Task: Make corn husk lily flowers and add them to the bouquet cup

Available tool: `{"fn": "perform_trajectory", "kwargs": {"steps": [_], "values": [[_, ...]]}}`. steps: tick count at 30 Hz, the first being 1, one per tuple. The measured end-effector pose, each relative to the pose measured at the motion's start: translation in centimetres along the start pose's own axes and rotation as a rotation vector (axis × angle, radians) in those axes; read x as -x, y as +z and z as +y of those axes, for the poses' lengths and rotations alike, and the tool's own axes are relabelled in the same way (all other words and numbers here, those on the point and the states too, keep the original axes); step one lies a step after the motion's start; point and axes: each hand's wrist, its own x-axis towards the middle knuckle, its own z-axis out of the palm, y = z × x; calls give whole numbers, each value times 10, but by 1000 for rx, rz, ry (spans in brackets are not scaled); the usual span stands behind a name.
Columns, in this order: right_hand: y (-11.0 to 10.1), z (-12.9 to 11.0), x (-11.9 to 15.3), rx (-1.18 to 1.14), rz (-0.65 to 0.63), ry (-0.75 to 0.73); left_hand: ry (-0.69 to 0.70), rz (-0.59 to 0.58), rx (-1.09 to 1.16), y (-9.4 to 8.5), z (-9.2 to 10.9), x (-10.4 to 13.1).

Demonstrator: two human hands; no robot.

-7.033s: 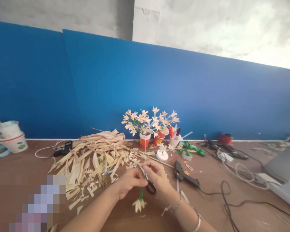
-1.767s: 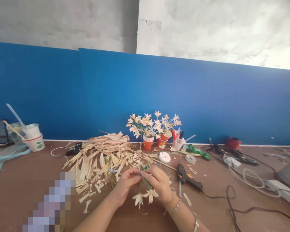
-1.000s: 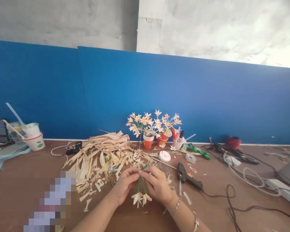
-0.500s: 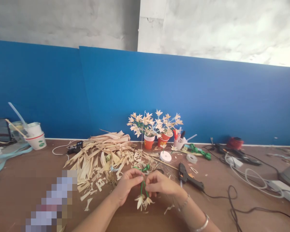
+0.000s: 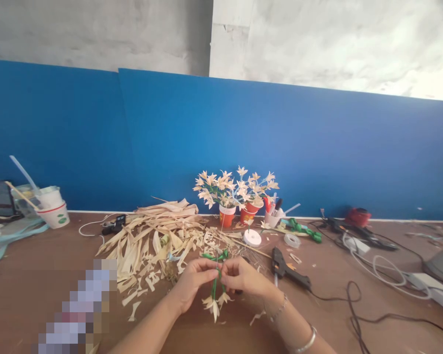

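My left hand point(image 5: 194, 282) and my right hand point(image 5: 241, 276) meet low in the middle of the view, above the brown table point(image 5: 37, 275). Between their fingertips they pinch the green stems point(image 5: 214, 287) of two small cream husk flowers point(image 5: 214, 303), whose heads hang down toward me. A strip of green tape point(image 5: 214, 255) sticks out just above the fingers, and a thin wire rises from the same spot. Both hands are closed on the stems.
A heap of cut dry husk strips point(image 5: 153, 241) lies left of the hands. A black glue gun point(image 5: 290, 270) and cables point(image 5: 358, 305) lie to the right. Red cups of finished flowers point(image 5: 236, 191), a white tape roll point(image 5: 252, 238) and a paper cup point(image 5: 53, 214) stand farther back.
Seven seconds ago I held scissors and a single flower; now two flowers are held together. In the last second the flower heads drew closer and the green tape end shifted above my fingers.
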Motion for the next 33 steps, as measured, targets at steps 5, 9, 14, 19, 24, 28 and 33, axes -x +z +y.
{"fn": "perform_trajectory", "kwargs": {"steps": [5,9,14,19,24,28,33], "values": [[2,-1,-1,7,13,16,-10,16,-2,1,0,0],[2,-2,-1,-21,13,18,-7,12,10,1,0,1],[0,1,-2,-33,-13,-3,-11,1,30,1,1,2],[-2,5,-2,-25,-55,-6,14,-12,15,1,1,2],[-5,7,-2,-37,-105,32,48,11,12,1,2,1],[-7,12,-3,-21,-119,58,66,45,9,0,1,0],[-8,13,-2,-24,-104,70,80,71,16,0,1,1]]}}
